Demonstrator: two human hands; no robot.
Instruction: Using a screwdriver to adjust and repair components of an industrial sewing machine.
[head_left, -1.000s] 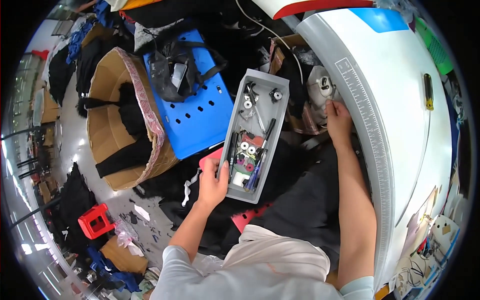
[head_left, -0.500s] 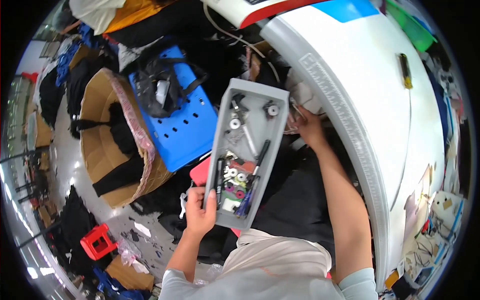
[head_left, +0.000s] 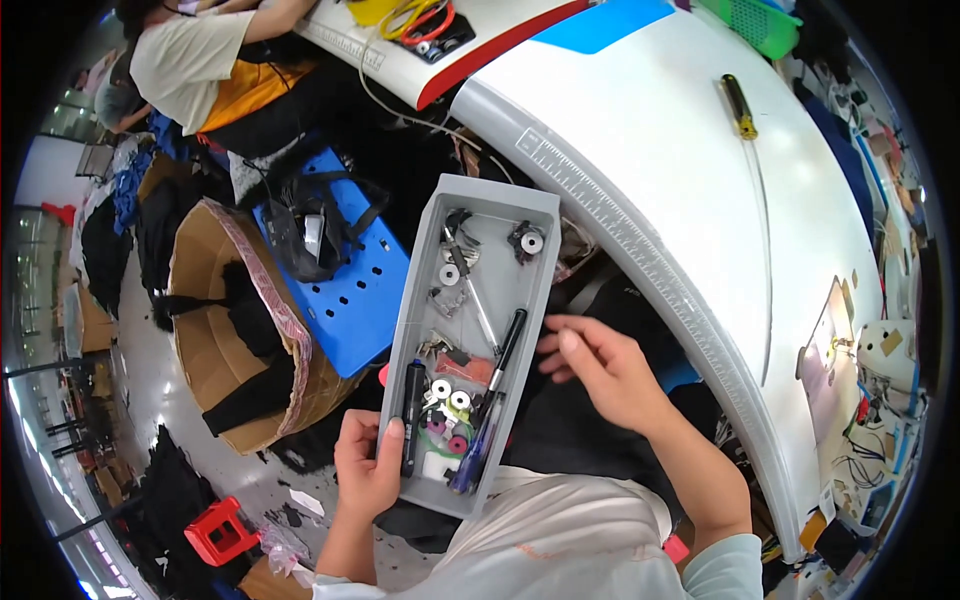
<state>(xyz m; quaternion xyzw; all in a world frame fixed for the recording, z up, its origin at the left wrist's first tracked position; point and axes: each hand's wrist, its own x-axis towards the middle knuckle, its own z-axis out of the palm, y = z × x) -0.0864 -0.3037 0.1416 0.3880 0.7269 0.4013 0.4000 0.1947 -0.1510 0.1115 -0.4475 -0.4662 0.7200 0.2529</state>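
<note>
My left hand (head_left: 370, 462) grips the near left wall of a long grey drawer (head_left: 408, 325), thumb over the rim. Inside lie white bobbins (head_left: 460, 400), a black marker (head_left: 413, 405), a silver-and-black pen (head_left: 478, 300), another black pen (head_left: 510, 345) and a blue seam-ripper-like tool (head_left: 474, 455), with small metal bits among them. Just right of the drawer, my right hand (head_left: 605, 370) hovers with its fingers apart, nothing visible in them. Dark cloth (head_left: 560, 430) lies below it, over my lap.
A white sewing table (head_left: 680, 130) with a ruler-marked grey edge curves along my right, a screwdriver (head_left: 738, 105) on it. To the left are a blue plastic stool (head_left: 345, 300), a cardboard box (head_left: 215, 330) of black fabric and a red stool (head_left: 222, 530). Another person (head_left: 190, 70) works at far left.
My right hand has drawn back from beneath the table edge to the drawer's right side. The drawer has shifted slightly left and nearer me, my left hand still holding it.
</note>
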